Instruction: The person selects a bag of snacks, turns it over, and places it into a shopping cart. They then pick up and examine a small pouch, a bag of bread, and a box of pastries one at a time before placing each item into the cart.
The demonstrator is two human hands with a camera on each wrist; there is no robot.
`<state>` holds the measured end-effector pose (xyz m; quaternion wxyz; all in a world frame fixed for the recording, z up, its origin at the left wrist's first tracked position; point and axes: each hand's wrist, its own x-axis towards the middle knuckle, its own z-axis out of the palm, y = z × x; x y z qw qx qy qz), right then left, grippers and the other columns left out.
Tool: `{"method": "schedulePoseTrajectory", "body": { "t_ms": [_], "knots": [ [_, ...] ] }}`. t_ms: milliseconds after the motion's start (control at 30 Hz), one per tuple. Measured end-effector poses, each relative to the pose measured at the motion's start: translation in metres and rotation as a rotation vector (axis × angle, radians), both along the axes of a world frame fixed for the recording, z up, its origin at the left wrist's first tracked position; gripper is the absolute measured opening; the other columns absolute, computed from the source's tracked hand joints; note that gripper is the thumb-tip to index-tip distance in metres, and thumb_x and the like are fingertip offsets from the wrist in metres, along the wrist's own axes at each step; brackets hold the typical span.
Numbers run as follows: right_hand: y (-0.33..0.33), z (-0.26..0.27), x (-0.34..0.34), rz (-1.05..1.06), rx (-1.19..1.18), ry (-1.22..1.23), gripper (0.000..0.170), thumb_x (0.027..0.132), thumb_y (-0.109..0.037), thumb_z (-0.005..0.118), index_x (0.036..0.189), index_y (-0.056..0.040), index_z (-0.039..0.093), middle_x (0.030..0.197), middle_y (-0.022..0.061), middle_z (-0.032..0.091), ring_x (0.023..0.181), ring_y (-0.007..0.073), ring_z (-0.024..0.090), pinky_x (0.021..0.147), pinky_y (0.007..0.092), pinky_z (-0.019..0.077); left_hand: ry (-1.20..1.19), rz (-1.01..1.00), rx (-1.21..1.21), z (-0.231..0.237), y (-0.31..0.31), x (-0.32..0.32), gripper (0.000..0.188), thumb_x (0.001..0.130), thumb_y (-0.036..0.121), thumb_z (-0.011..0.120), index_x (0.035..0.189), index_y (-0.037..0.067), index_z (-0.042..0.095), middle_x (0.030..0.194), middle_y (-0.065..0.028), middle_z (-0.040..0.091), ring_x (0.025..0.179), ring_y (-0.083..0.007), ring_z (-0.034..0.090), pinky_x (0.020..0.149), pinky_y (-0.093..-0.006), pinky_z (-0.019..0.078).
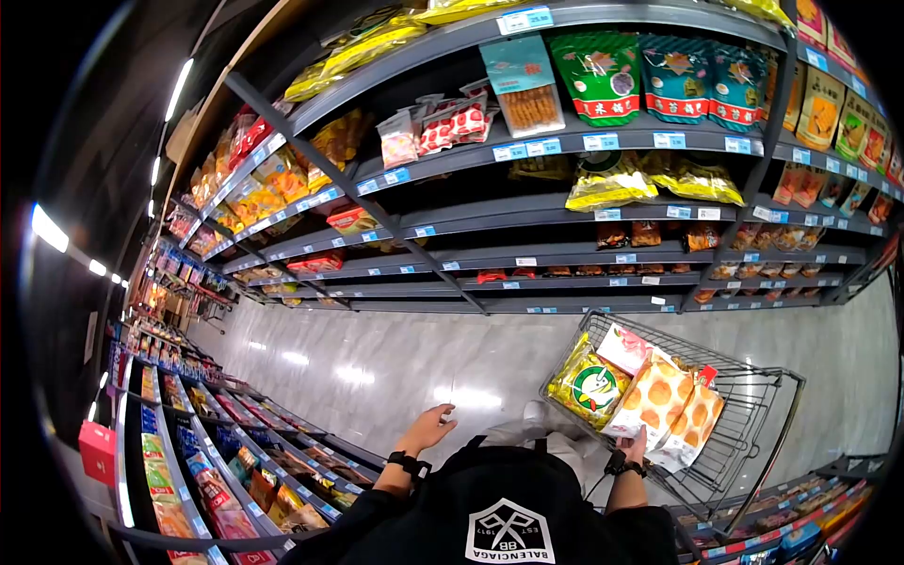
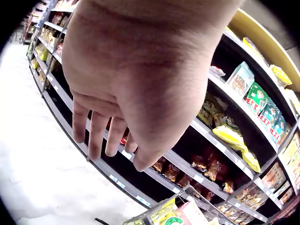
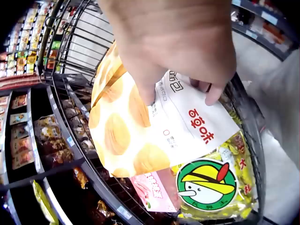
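Observation:
My right hand [image 1: 631, 452] [image 3: 178, 51] grips the white end of a white-and-orange bag [image 1: 650, 388] [image 3: 115, 131], thumb and curled fingers on it. That bag lies in a wire shopping cart [image 1: 789, 375], against a similar bag [image 1: 695, 424]. Beside them are a yellow-green bag with a round bird logo [image 1: 591, 384] [image 3: 239, 154] and a pink-and-white package [image 1: 626, 347] [image 3: 152, 192]. My left hand [image 1: 427, 430] [image 2: 136, 84] hangs in the air left of the cart, fingers extended and holding nothing.
Beyond the cart stands a long dark shelf unit [image 1: 443, 256] with snack bags. Grey shiny floor [image 1: 377, 339] runs between it and lower shelves of packets [image 1: 202, 471] at the near left. More shelves stand at the near right.

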<state>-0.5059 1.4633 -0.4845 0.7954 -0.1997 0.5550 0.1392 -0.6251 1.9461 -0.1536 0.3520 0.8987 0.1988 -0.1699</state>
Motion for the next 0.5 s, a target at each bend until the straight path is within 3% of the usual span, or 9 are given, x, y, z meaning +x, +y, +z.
{"method": "schedulePoseTrajectory", "body": {
  "t_ms": [100,167,267,367,400,433,500],
  "knots": [
    [0.015,-0.003,0.005,-0.015,-0.056,0.114,0.036,0.089,-0.049,0.069,0.106,-0.0186,0.058,0.099,-0.0052,0.061,0.087,0.0126,0.059,0.072,0.0321,0.0459,0.017,0.033,-0.012,-0.001,0.006,-0.018,0.05,0.091,0.029,0.067,0.131,0.002,0.056,0.122,-0.0198,0.065,0.1,-0.0323,0.068,0.087,-0.0395,0.054],
    [0.019,0.001,0.0,0.007,-0.128,0.035,0.026,0.098,-0.043,0.058,0.098,-0.0169,0.058,0.091,-0.0053,0.062,0.081,0.0126,0.061,0.071,0.0323,0.0464,0.028,0.054,-0.004,-0.002,0.011,-0.021,0.05,0.091,0.029,0.067,0.131,0.002,0.056,0.123,-0.0197,0.065,0.1,-0.0311,0.069,0.088,-0.0388,0.0541],
    [0.023,0.007,0.01,0.098,-0.303,-0.004,0.028,0.099,-0.04,0.058,0.088,-0.0148,0.058,0.077,-0.0052,0.062,0.068,0.0106,0.061,0.062,0.031,0.046,0.021,0.058,-0.009,-0.005,0.017,-0.017,0.049,0.091,0.027,0.067,0.13,0.001,0.056,0.122,-0.0199,0.065,0.101,-0.0307,0.069,0.089,-0.0386,0.054],
    [0.022,-0.006,0.022,0.267,-1.043,-0.213,0.028,0.096,-0.032,0.062,0.09,-0.0045,0.064,0.077,0.0044,0.062,0.067,0.0171,0.057,0.059,0.0357,0.0463,-0.059,0.052,-0.077,-0.019,0.021,-0.015,0.048,0.091,0.026,0.067,0.13,0.002,0.056,0.122,-0.0199,0.065,0.1,-0.031,0.069,0.088,-0.0387,0.0541],
    [0.028,0.037,0.027,0.25,-1.111,-0.211,0.026,0.096,-0.024,0.061,0.09,0.0019,0.062,0.079,0.0084,0.062,0.073,0.02,0.056,0.066,0.0374,0.0488,-0.07,0.06,-0.092,-0.023,0.023,-0.014,0.048,0.091,0.026,0.067,0.13,0.002,0.056,0.122,-0.0199,0.065,0.1,-0.031,0.069,0.088,-0.0387,0.0541],
    [0.031,0.084,0.032,0.257,-1.129,-0.215,0.026,0.096,-0.024,0.061,0.09,0.0019,0.062,0.079,0.0084,0.062,0.073,0.02,0.056,0.066,0.0374,0.0488,-0.065,0.049,-0.108,-0.021,0.026,-0.01,0.048,0.091,0.027,0.067,0.13,0.002,0.056,0.122,-0.0201,0.065,0.101,-0.0318,0.068,0.088,-0.0391,0.0539],
    [0.041,0.158,0.039,0.409,-1.497,-0.676,0.032,0.099,-0.019,0.06,0.077,-0.0003,0.047,0.066,0.0043,0.048,0.061,0.0155,0.042,0.057,0.0352,0.037,-0.073,0.041,-0.136,-0.015,0.03,-0.004,0.048,0.091,0.027,0.066,0.131,0.003,0.056,0.122,-0.0202,0.065,0.102,-0.0326,0.068,0.088,-0.0395,0.0537]
  ]
}}
